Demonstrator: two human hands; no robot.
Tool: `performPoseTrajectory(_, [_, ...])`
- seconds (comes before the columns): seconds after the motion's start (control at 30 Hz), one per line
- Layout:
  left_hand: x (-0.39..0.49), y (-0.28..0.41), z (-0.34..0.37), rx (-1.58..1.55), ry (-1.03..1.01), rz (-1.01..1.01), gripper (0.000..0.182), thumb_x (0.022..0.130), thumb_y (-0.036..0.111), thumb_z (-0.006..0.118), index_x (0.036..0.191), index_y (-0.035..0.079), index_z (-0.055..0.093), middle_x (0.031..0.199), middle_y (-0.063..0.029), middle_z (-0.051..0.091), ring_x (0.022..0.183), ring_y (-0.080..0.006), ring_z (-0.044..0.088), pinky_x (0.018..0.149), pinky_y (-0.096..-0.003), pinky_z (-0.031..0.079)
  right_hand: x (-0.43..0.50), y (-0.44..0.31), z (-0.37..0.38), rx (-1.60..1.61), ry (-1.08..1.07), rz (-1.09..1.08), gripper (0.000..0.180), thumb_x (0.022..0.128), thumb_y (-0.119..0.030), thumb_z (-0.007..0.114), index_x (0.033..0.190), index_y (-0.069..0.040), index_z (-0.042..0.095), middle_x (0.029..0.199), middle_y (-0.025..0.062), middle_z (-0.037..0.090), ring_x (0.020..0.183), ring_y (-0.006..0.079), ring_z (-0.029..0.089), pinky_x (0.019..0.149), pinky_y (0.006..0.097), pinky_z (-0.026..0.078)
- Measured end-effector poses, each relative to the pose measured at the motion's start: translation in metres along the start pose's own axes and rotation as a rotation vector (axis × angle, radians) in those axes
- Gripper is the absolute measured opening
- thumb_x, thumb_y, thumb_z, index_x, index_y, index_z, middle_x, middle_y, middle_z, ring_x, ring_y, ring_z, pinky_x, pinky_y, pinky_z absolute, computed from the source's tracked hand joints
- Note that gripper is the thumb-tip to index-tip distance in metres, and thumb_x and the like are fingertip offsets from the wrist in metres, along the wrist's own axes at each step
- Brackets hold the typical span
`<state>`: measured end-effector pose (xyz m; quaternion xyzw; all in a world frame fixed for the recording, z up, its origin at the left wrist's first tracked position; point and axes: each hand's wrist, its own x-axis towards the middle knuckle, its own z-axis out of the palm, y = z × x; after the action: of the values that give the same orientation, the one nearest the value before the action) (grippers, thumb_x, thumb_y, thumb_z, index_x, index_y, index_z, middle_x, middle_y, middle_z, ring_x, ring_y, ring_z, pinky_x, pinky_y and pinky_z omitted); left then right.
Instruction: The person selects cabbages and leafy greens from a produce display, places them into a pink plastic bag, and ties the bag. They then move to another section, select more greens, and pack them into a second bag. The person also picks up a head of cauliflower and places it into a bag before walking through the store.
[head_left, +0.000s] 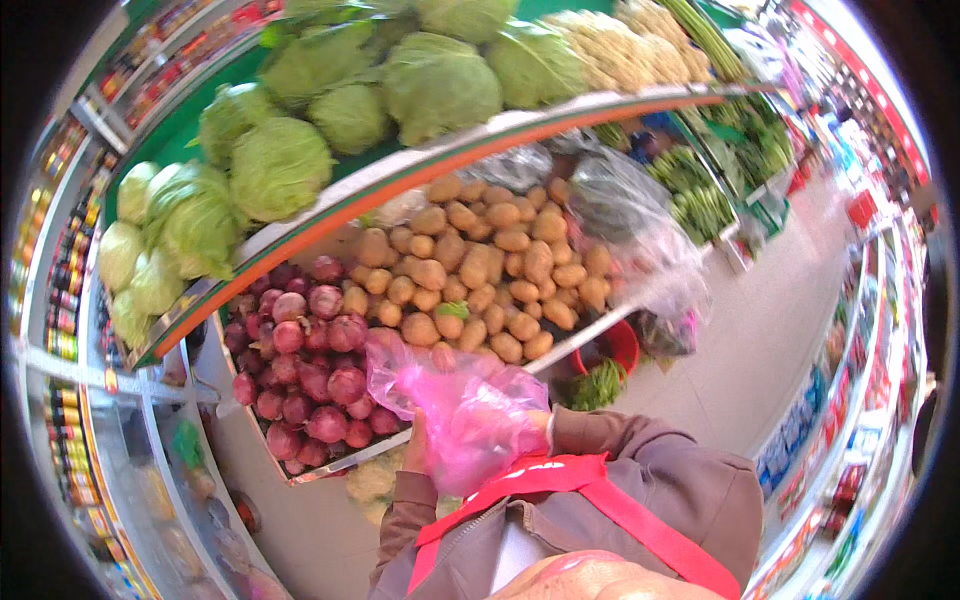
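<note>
A thin pink plastic bag (472, 412) is held up in front of my chest, over the near edge of the vegetable bin. My left hand (417, 444) grips its left side, fingers pointing up. On the other side, my right hand (537, 424) is at the bag, its fingers mostly covered by the crumpled film. Whether it is inside or behind the film I cannot tell. Just beyond the bag lie loose brown potatoes (465, 262). Red onions (315, 375) are heaped to the left of them in the same bin.
Above the bin runs a shelf with an orange edge (450, 161), carrying cabbages (442, 86) and cauliflowers (607, 49). Clear plastic (660, 232) drapes over the bin's right end. A red bucket (622, 349) and green vegetables (596, 384) stand low at the right. Stocked shelves line both sides.
</note>
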<state>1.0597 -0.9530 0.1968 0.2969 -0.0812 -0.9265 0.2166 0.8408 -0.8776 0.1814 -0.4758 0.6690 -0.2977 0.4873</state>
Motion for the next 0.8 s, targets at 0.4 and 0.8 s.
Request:
performPoseTrajectory(0.4, [-0.051,-0.054,0.054,0.471,0.139,-0.034,0.048,0.098,0.033,0.057,0.138,0.009,0.047,0.132,-0.0055,0.055,0.117,-0.0217,0.056,0.099,-0.039,0.047,-0.148,-0.02,-0.049,0.178,-0.13,-0.211,0.027,0.095,-0.019,0.057,0.113,0.0,0.064,0.102,0.0161,0.07,0.091,0.0242,0.066,0.084,0.0382,0.052])
performPoseTrajectory(0.8, [-0.025,-0.291,0.126,0.749,-0.065,-0.364,0.046,0.098,0.025,0.057,0.14,0.009,0.046,0.133,-0.0059,0.056,0.117,-0.021,0.057,0.096,-0.0376,0.049,-0.335,0.1,-0.089,0.086,0.076,-0.218,0.114,0.072,-0.042,0.081,0.156,-0.013,0.011,0.159,0.0244,0.01,0.148,0.0394,0.011,0.119,0.0441,0.018])
